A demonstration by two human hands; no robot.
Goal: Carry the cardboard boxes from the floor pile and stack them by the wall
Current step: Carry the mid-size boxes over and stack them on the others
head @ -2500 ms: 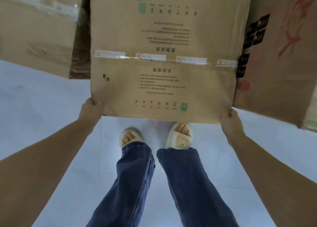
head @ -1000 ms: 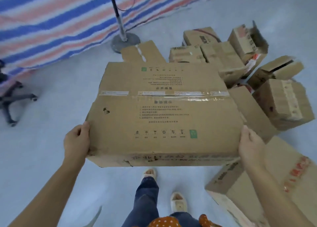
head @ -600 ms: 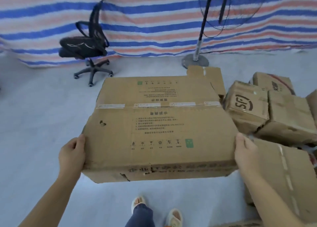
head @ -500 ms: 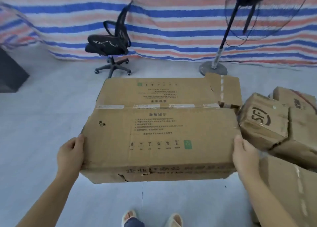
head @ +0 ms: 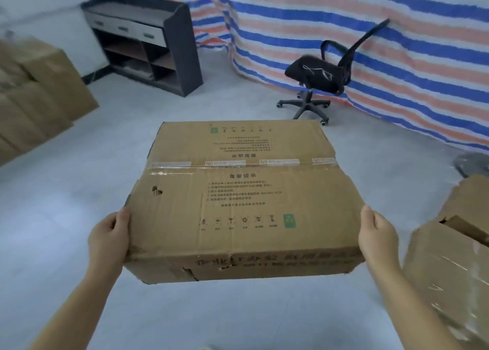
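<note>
While both hands, left hand (head: 108, 240) and right hand (head: 378, 237), clasp the cardboard box (head: 243, 204) with curled fingers, boxes stacked by the wall (head: 34, 93) show progress; floor pile (head: 455, 257) remains.

Taped cardboard box (head: 243, 199) held level above floor | left hand (head: 108, 240), right hand (head: 378, 237) grip its sides | stacked boxes (head: 34, 93) at left wall
</note>
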